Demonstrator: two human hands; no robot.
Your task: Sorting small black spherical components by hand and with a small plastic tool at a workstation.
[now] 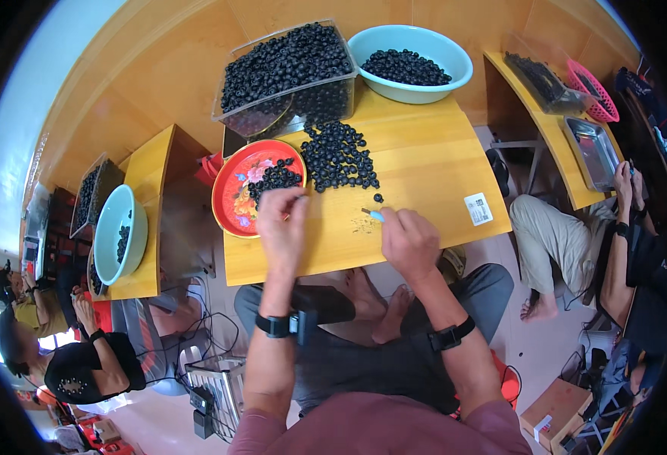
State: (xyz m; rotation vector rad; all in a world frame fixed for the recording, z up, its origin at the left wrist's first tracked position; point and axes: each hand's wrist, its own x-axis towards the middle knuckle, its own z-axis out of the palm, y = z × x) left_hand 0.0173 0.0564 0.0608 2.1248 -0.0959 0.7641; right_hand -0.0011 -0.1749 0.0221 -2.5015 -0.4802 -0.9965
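Wooden table (pixel 424 174): left hand (pixel 282 224) pinches perhaps one dark berry (pixel 300 199), right hand (pixel 408 241) grips blue-handled tool (pixel 374 214).

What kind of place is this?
Probably a small workshop where people sort dark round fruits by hand: a clear bin and teal bowl full of them, and other people at similar wooden tables nearby.

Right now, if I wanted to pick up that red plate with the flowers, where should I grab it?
Probably grab the red plate by its raised rim at the left edge, which overhangs the wooden table. The left hand and black berries crowd the right side.
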